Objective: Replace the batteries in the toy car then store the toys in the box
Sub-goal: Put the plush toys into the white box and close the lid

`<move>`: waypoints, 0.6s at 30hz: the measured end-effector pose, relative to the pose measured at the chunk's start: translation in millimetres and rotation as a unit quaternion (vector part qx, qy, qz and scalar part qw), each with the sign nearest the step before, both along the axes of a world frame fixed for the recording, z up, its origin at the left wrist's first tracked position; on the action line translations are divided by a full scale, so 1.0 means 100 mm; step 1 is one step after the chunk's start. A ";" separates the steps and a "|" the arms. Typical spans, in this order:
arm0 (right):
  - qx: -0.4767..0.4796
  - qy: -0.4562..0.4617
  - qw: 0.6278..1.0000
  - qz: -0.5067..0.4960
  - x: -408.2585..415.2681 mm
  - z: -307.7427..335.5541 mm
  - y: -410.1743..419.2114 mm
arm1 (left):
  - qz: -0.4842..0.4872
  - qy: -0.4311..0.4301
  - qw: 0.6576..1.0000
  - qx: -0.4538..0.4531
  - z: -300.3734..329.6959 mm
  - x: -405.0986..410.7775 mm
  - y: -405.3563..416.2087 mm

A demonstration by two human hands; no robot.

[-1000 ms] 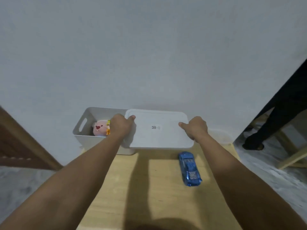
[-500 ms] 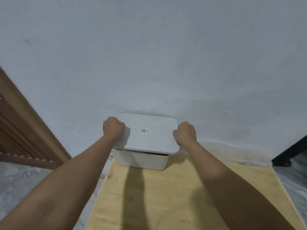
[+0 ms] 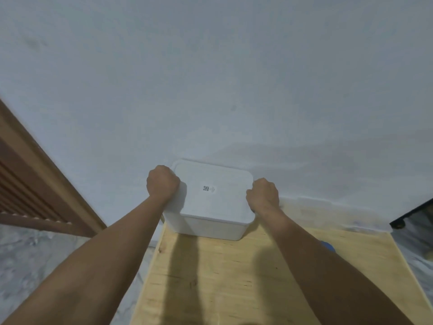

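Your left hand [image 3: 162, 182] grips the left short edge of the flat white plastic lid with rounded corners [image 3: 213, 191], fingers curled down over the rim so that only the knuckles and back of the hand show. Your right hand [image 3: 263, 195] grips the opposite, right short edge in the same manner, fingers folded over the rim and hidden beneath it. Both forearms reach forward from the lower corners of the view.

The lid lies flat on top of the white rectangular plastic storage box [image 3: 210, 227], covering its opening; the box's near wall shows below the lid's front edge. A small black square code label [image 3: 206, 188] sits near the middle of the lid. The box stands at the far left corner of the pale wooden tabletop [image 3: 234, 277], close against the plain light grey wall [image 3: 210, 78]. What lies inside the box cannot be told, since the lid hides it.

A small patch of the blue toy car [image 3: 328, 246] shows just past your right forearm, on the tabletop, to the right of the box and apart from it. A brown slatted wooden panel [image 3: 30, 188] stands at left, above a grey marbled floor [image 3: 35, 259].
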State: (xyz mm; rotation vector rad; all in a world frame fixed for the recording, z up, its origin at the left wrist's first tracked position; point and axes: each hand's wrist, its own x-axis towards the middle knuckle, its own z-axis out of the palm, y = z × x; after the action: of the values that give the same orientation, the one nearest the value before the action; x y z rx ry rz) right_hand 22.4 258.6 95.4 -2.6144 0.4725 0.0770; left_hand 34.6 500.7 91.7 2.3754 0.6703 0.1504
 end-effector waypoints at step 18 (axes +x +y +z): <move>-0.163 -0.046 0.965 0.198 -0.01 -0.37 0.37 | -0.328 0.040 0.908 0.259 -0.40 -0.04 -0.06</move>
State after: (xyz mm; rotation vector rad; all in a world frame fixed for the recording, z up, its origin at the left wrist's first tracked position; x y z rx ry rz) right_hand 21.6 295.4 58.9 -2.9840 -0.0862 0.0063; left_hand 30.4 494.3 51.9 2.9902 -0.2011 -0.0752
